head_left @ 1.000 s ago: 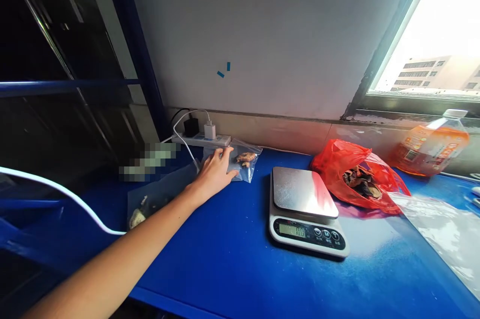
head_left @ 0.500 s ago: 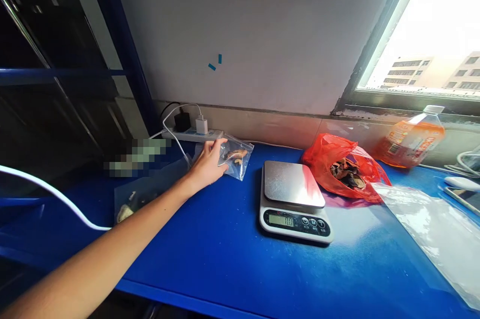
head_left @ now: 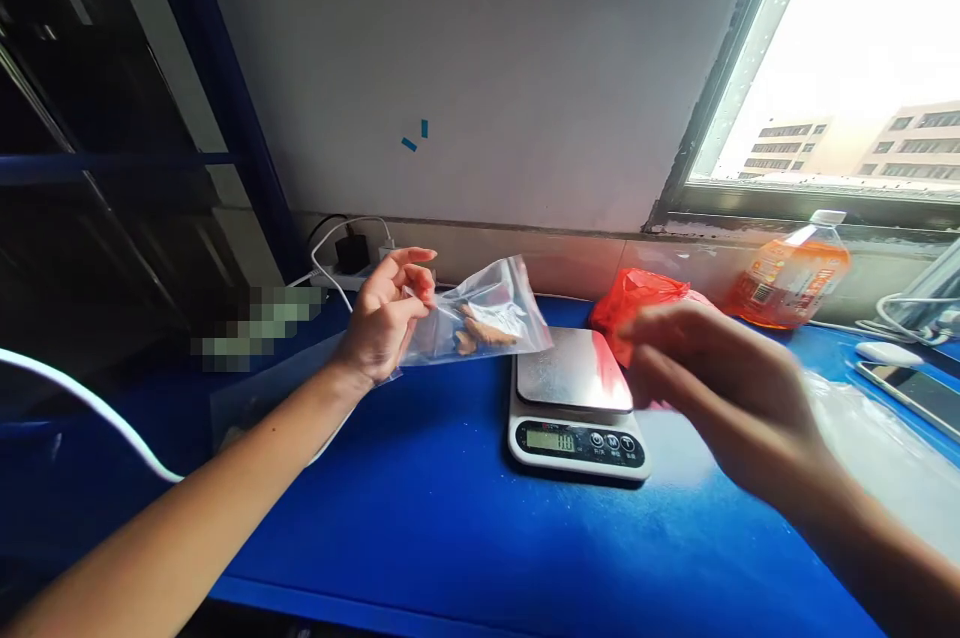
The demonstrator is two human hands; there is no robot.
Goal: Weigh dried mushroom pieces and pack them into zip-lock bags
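My left hand (head_left: 386, 318) pinches one end of a clear zip-lock bag (head_left: 525, 303) holding a few brown dried pieces (head_left: 486, 330). The bag is raised above the desk, its far end stretching toward the scale's left edge. A white digital kitchen scale (head_left: 577, 448) with a bare metal plate (head_left: 570, 368) stands in the middle. Blurred by motion, my right hand (head_left: 720, 388) hangs over the scale's right side, and its fingertips are too smeared to read. Behind it is a red plastic bag (head_left: 637, 293), partly hidden.
An orange drink bottle (head_left: 787, 278) stands by the wall under the window. A phone (head_left: 911, 390) and clear plastic sheeting (head_left: 885, 458) lie at the right. At the left are a black plug (head_left: 350, 253) and a white cable (head_left: 97, 403). The desk (head_left: 420, 518) is blue.
My left hand has lifted the zip-lock bag and brought it rightward, nearer the scale. My right hand has come into view from the right, covering part of the red bag.
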